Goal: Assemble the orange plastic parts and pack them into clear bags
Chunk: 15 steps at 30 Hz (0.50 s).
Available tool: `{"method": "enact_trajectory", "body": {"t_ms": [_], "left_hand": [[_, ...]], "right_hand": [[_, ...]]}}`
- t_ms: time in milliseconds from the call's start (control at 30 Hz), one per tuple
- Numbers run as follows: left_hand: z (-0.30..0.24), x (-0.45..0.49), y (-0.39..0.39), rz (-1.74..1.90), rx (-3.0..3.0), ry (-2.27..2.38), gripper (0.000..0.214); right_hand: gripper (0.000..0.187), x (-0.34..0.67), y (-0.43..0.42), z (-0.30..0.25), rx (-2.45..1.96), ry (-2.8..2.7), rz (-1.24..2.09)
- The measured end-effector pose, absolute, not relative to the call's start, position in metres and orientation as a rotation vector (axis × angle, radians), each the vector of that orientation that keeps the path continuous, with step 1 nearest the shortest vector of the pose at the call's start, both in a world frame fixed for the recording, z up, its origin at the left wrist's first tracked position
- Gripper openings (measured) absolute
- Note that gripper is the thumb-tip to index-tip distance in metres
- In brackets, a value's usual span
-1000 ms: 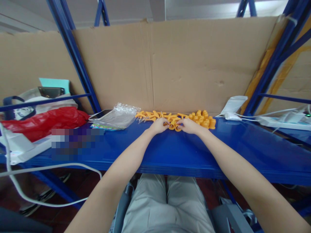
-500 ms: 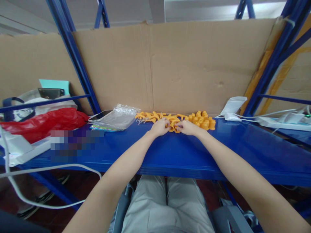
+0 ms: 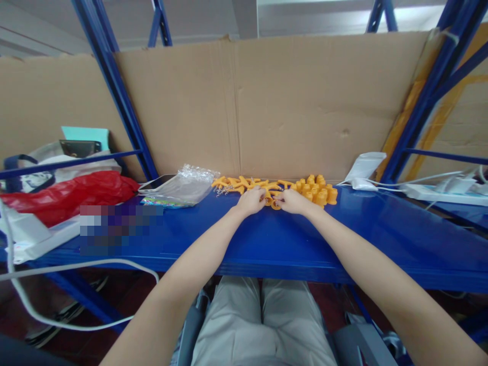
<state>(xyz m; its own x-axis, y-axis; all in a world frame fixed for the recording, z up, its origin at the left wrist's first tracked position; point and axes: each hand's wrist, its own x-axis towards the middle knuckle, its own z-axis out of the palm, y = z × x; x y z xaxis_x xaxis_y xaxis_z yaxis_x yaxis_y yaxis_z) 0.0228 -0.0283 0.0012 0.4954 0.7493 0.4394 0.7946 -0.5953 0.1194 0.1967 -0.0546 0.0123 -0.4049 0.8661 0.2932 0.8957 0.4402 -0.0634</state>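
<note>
My left hand is closed, its fingertips pinching at an orange hollow plastic piece whose round opening faces me. Close beside it, my right hand has its fingers bent onto a second orange hollow piece. Both pieces are small and partly covered by the fingers. Behind the hands lies a heap of orange branching plastic parts, with thin metal chains at its left end. Rows of upright orange knob-topped pieces stand just right of my right hand.
The blue tabletop backs onto a cardboard panel. To the left are a clear plastic bag, a phone and a red bag. At right sit a white box-like object, cables and a power strip.
The two hollow pieces have shifted slightly between the fingertips. Both hands stay in nearly the same place.
</note>
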Motion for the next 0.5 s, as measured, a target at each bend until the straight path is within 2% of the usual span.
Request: {"method": "enact_trajectory", "body": {"t_ms": [267, 500], "left_hand": [[-0.004, 0.016, -0.017, -0.738, -2.725, -1.264, 0.006], [-0.008, 0.018, -0.011, -0.761, -2.791, -1.217, 0.007]], "right_hand": [[0.030, 0.203, -0.045, 0.005, -1.373, -2.429, -0.078], [0.042, 0.211, -0.042, 0.008, -1.456, -2.376, -0.017]]}}
